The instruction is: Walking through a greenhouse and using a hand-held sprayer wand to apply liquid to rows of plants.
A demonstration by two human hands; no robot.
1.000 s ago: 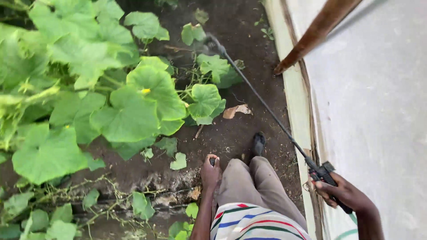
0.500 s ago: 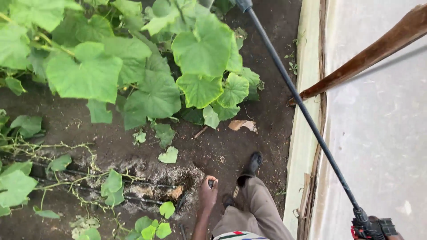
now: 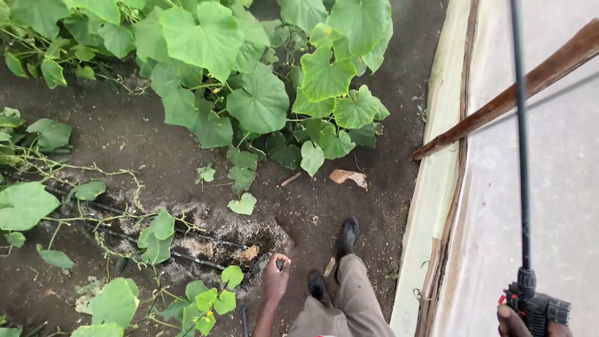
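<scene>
At 5 o'clock, the light, stiff spray lance (image 3: 521,156) is being gripped at its trigger handle (image 3: 538,307) by the right hand (image 3: 519,322), fingers wrapped; left hand (image 3: 275,279) is curled on something small.

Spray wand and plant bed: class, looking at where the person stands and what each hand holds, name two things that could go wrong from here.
1. The long spray wand, held at its trigger grip by the right hand, runs close to the slanted wooden pole and might knock it.
2. The boots stand on dark soil beside the drip hoses and trailing vines; a step could snag or crush them.
</scene>
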